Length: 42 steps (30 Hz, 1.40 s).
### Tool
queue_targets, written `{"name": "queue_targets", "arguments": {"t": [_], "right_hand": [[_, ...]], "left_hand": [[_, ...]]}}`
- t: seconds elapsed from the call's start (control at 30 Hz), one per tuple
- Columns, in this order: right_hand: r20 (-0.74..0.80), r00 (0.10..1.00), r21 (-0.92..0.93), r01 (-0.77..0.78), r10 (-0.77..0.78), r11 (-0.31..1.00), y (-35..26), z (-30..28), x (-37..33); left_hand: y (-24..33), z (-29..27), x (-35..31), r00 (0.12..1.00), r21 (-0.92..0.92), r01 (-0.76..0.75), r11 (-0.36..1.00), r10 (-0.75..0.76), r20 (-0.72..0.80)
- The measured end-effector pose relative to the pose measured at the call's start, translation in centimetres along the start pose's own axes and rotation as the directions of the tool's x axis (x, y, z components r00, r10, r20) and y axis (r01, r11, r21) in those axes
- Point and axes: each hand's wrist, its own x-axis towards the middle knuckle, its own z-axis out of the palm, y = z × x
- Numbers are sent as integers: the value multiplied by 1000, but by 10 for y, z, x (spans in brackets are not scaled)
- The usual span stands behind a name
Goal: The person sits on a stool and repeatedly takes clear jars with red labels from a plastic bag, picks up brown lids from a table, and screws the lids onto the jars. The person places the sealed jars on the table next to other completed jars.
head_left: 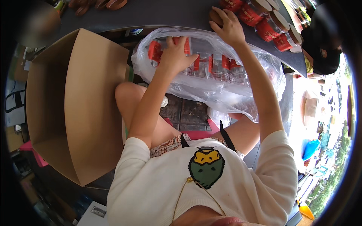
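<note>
A large clear plastic bag (188, 90) lies open in front of my knees, full of clear jars (220, 69) with red labels. My left hand (174, 58) reaches into it, its thumb and fingers round a clear jar (187, 46) whose red label shows between them. The palm hides part of that jar. Farther off to the right, my right hand (230, 28) rests at the edge of the dark table, its fingers closed on a round brown lid (215, 17). Several red-labelled jars with brown lids (279, 20) stand just to the right of that hand.
An open cardboard box (96, 109) stands close by my left leg. More brown lids (117, 4) lie along the far left of the dark table (166, 13). Beneath me is a pink stool (194, 135), over dark floor tiles (192, 113).
</note>
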Motion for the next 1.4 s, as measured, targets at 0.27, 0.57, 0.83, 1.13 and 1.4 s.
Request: {"name": "queue_targets", "arguments": {"t": [0.27, 0.57, 0.83, 1.13, 1.4], "right_hand": [[57, 916, 896, -222, 396, 384, -32, -29, -17], [-27, 943, 839, -159, 333, 520, -111, -63, -66], [183, 922, 949, -256, 340, 182, -93, -90, -42], [-99, 982, 780, -23, 159, 625, -87, -85, -34], [-111, 749, 546, 595, -653, 590, -76, -121, -15]], "left_hand": [[11, -25, -4, 956, -968, 243, 63, 151, 250], [46, -12, -21, 993, -897, -116, -427, -42, -109], [31, -31, -21, 918, -925, -372, 71, 177, -356], [35, -36, -29, 987, -993, 36, -115, 162, 17], [14, -26, -20, 756, -737, 632, -238, 401, 518]]}}
